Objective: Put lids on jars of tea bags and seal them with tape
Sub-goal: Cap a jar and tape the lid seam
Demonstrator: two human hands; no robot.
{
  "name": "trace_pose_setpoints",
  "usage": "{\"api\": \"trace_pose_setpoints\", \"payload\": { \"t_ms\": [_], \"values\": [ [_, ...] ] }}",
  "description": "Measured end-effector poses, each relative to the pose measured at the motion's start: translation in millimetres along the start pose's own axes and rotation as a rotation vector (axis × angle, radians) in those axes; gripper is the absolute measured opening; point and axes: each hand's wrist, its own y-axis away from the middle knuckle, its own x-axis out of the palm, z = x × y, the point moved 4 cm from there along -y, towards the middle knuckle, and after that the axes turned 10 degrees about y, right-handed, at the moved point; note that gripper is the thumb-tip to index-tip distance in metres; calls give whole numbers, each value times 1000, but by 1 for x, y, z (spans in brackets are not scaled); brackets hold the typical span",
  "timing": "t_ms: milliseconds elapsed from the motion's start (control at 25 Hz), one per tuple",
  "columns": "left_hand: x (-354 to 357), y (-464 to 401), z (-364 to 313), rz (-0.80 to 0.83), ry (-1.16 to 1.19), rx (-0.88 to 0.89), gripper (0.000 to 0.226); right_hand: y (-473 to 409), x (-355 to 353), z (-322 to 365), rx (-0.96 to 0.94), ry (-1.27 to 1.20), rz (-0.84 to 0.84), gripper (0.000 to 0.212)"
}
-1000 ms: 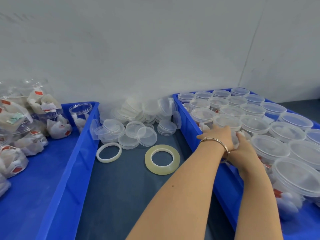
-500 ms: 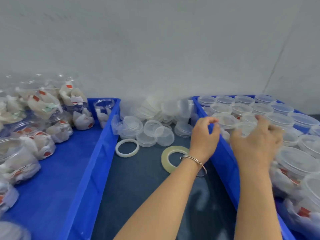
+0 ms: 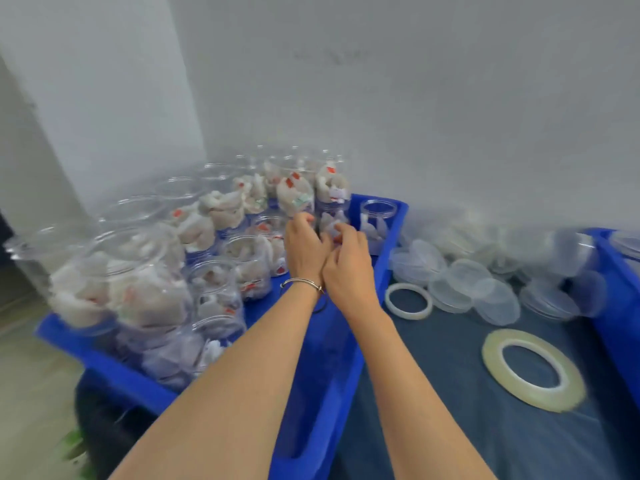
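Both hands reach into the left blue bin [image 3: 332, 341], among open jars [image 3: 221, 292] filled with tea bags. The left hand [image 3: 304, 249] and the right hand [image 3: 348, 261] are close together, touching each other, with fingers curled around a clear jar [image 3: 327, 216] that stands near the far right corner of this bin. The jar is partly hidden by the fingers and the picture is blurred there, so the exact contact is not sure, but both hands seem to grip it. A thin metal bracelet [image 3: 301, 283] is on the left wrist.

The other jars fill the bin from its left edge to its middle, some stacked on others near the far edge; none of them has a lid. One nearly empty jar [image 3: 375, 220] stands in the far right corner, just beside the hands.

The bin rests on a table [image 3: 450, 393] with a dark blue cover. On the cover, just beside the bin's right wall, lies a white ring [image 3: 408, 301]. Beyond it, a pile of clear lids [image 3: 467, 285] spreads along the far edge of the table. A big roll of clear tape [image 3: 531, 370] lies flat nearer to the person, apart from the lids. At the right edge, the corner of a second blue bin [image 3: 620, 306] is visible.
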Motion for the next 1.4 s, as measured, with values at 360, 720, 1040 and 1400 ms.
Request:
{"api": "trace_pose_setpoints", "payload": {
  "t_ms": [360,720,1040,1400],
  "values": [
    [-72,-21,17,-173,-514,50,64,9,57,-10,7,233,267,44],
    [-98,-104,-16,12,-876,7,70,14,56,-8,8,185,288,40],
    [-97,-124,-8,95,-1202,-3,41,13,58,-9,2,155,296,41],
    [-84,-112,-45,-27,-917,281,28,9,46,-8,34,-26,126,50]
  ]
}}
